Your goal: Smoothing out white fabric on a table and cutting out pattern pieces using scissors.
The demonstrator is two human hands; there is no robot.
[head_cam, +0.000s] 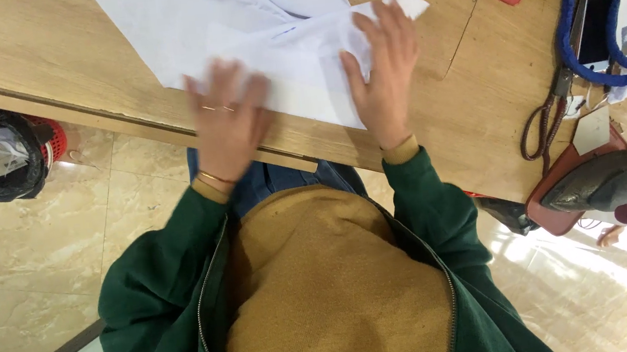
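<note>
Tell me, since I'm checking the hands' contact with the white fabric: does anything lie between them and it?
Nothing visible does. The left hand and the right hand both rest flat, directly on the white fabric at the edge of the wooden table. The scissors and phone lie well off to the right.

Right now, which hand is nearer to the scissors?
The right hand. It rests on the white cloth, closer to the scissors at the table's right side; the left hand lies farther away.
</note>
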